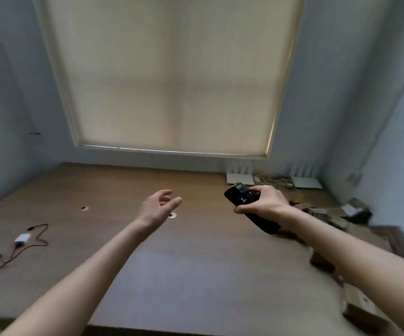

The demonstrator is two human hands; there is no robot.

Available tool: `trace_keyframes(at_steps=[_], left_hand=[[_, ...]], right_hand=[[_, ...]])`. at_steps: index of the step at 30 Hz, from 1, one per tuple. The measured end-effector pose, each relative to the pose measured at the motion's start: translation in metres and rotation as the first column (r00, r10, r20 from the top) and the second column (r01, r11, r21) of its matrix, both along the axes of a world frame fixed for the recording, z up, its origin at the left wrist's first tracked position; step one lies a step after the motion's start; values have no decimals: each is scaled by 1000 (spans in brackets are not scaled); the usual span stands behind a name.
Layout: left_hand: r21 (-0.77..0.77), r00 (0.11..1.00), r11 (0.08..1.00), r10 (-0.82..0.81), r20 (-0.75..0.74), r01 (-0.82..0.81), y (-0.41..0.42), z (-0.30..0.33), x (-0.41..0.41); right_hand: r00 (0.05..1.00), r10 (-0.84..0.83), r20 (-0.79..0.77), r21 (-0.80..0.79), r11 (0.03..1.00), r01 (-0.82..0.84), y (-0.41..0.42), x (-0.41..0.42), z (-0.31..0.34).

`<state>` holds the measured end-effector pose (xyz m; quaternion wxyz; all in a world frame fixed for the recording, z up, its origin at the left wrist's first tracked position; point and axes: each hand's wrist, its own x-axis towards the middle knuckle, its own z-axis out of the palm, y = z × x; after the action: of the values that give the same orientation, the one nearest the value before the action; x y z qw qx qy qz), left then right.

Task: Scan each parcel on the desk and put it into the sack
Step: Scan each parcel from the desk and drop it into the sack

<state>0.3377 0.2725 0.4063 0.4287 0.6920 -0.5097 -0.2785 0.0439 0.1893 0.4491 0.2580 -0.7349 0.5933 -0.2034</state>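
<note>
scanner (249, 206) in right grip (264, 202), perhaps mid-desk (196, 263)

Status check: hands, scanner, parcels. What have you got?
Right hand grips the black scanner above the desk. Left hand open, empty, hovering mid-desk. Brown parcels piled at right edge, blurred. No sack in view.

The desk (196, 263) sits under the window blind (172, 81). A charger (22, 237) lies on its left. Parcels (341, 221) sit on the right side, with two routers (239, 178) far right by the wall. The scanner (249, 207) is above the desk, left of the parcels.
</note>
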Motion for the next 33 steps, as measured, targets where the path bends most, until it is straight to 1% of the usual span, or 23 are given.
trace_keyframes(at_steps=[3,7,11,14,18,22,27,33], left_hand=[[24,990,990,-139,-19,139,-44,-10,-97],[71,952,949,-306,-21,307,-94,-26,-217],[137,879,869,-476,-34,476,-133,-44,-319],[189,823,804,-566,-44,564,-160,-63,-383],[265,760,723,-646,-66,638,-203,-98,-452],[334,726,669,-683,-76,664,-248,-146,-501],[426,677,610,-736,-6,668,-288,-218,-540],[564,662,529,-748,-43,634,-309,-310,-575]], right_hand=[[987,-152,-42,16,988,153,-8,-115,-4],[929,-365,-62,73,927,369,-9,-247,-20],[836,-544,-66,116,828,548,-4,-344,-46],[767,-636,-86,178,748,640,-5,-397,-73],[716,-688,-117,228,683,694,-21,-451,-110],[689,-705,-168,283,635,719,-53,-486,-153],[671,-715,-198,382,574,724,-87,-506,-221],[696,-698,-170,545,522,656,-110,-516,-309]])
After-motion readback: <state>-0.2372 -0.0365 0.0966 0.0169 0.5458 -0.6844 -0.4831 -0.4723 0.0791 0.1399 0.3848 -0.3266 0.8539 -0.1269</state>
